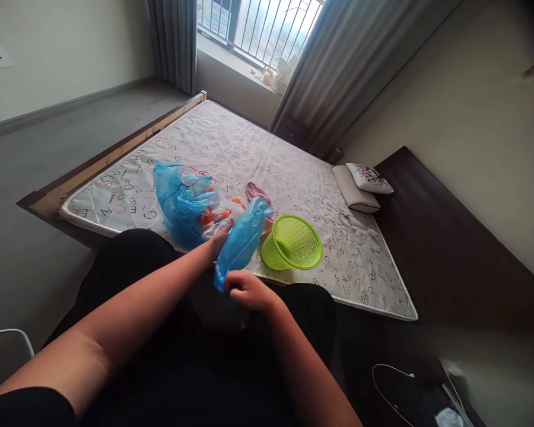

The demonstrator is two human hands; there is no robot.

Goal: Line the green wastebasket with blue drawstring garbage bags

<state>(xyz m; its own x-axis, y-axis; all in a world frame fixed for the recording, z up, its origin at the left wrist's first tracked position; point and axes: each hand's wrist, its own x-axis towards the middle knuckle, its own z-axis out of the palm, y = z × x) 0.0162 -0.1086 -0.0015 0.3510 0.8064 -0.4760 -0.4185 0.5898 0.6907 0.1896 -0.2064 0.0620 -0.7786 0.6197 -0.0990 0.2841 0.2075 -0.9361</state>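
In the head view my right hand [250,290] has its fingers closed on the lower end of a translucent blue plastic bag [242,237], which stretches up and to the right. My left hand [220,238] is against the bag's left side, beside the pile of bags; its fingers are mostly hidden. A heap of blue plastic bags [178,201] lies on the mattress to the left, with white and orange-red plastic bags [222,214] next to it. Behind the held bag is a pink cloth-like item [257,193]. A bright green mesh basket [291,243] stands just to the right.
The printed mattress [258,154] rests on a wooden bed frame [115,148]. A cushion [369,178] and a beige pillow [356,190] lie near the dark headboard [427,225]. A white cable [391,367] is at the lower right. Grey curtains [356,53] flank a barred window.
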